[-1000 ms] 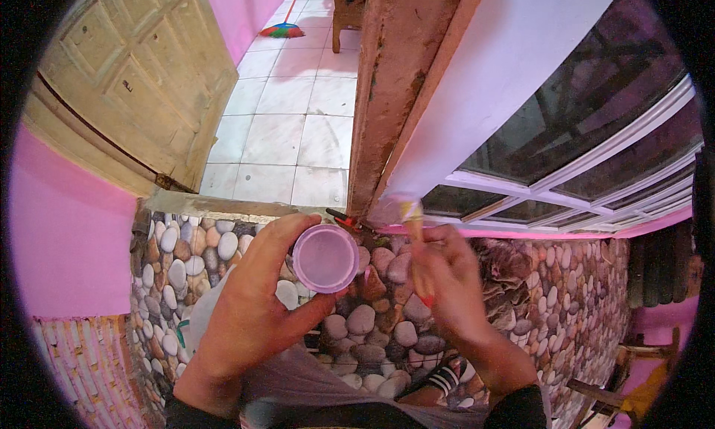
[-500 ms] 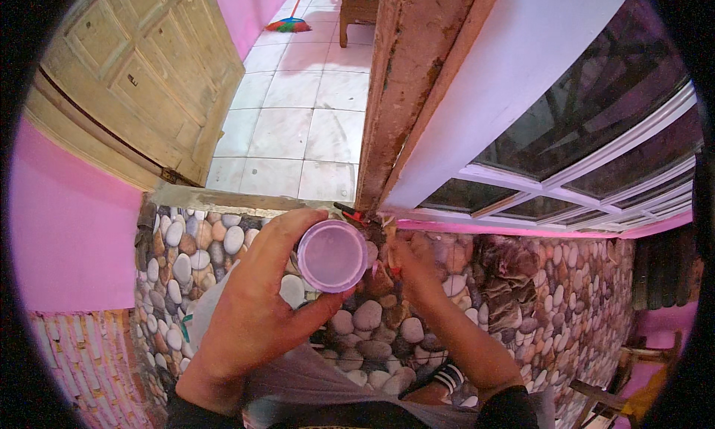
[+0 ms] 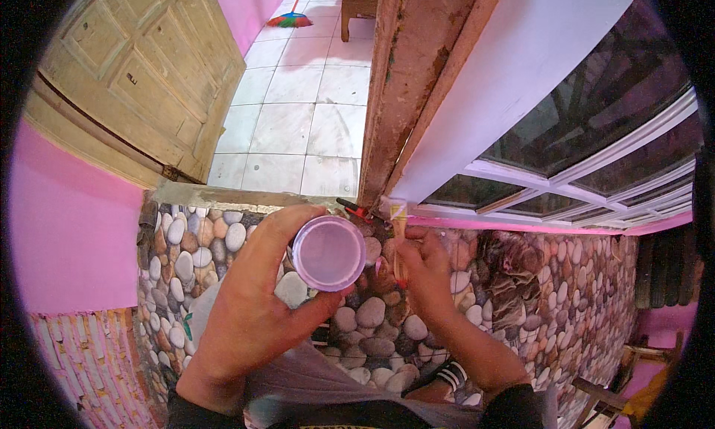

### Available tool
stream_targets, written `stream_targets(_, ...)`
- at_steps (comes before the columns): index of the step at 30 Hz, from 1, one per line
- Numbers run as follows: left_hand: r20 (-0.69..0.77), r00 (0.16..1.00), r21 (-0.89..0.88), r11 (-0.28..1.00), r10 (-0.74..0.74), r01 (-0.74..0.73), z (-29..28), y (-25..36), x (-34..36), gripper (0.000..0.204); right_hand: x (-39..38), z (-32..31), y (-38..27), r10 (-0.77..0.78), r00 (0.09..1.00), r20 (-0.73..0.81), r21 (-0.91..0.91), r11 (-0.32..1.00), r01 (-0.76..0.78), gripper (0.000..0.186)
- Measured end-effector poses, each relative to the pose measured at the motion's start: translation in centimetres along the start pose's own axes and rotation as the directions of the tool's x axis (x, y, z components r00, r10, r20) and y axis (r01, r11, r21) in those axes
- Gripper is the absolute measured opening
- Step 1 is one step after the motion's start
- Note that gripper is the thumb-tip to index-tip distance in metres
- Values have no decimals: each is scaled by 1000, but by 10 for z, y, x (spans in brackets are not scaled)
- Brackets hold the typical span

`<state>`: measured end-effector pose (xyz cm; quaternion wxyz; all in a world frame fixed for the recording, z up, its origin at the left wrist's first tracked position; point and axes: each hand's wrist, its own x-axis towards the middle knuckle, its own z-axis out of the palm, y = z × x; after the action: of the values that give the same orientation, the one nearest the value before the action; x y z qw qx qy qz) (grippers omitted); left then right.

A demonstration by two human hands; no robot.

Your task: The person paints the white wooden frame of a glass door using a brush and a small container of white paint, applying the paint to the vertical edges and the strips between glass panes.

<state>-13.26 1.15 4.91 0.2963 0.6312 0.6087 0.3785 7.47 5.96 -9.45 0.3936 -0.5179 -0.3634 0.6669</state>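
My left hand [image 3: 249, 310] is wrapped round a round plastic cup [image 3: 329, 253] with pale lilac contents, probably paint, its mouth facing up. In my right hand [image 3: 426, 261] is a slim paintbrush [image 3: 400, 246] with a wooden handle and a red end. Its bristles are at the foot of the pale lilac window frame [image 3: 514, 64], just above the floor; whether they touch the wood is hard to tell. Beside that frame rises a worn brown door post [image 3: 410, 86]. A small red and black tool [image 3: 354, 208] lies by the foot of the post.
A dark crumpled cloth [image 3: 514, 269] lies on the pebble-patterned floor [image 3: 573, 302] to the right. At the left a wooden door [image 3: 141, 71] stands ajar onto white tiles [image 3: 279, 127], where a colourful broom [image 3: 290, 19] leans. Window panes [image 3: 588, 109] rise at the right.
The brush in my right hand has swung upright, its bristles now at the frame's foot, and my right hand has shifted slightly right. My left hand holds the cup nearly still.
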Motion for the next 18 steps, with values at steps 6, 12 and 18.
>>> stream_targets(6, -5, 1000, 13, 1000, 2, -2, -3, 4, 1, 67, -20, -8, 10, 101, 995, 19, -188, 978, -95, 23)
stream_targets(12, -4, 1000, 18, 1000, 15, -15, 0, 3, 0, 67, -1, 12, -8, 18, 999, -36, -188, 982, -24, 24)
stream_targets(18, -16, 1000, 19, 1000, 5, -5, -6, 3, -2, 67, -57, 13, -42, -119, 992, 50, -77, 990, 122, 17)
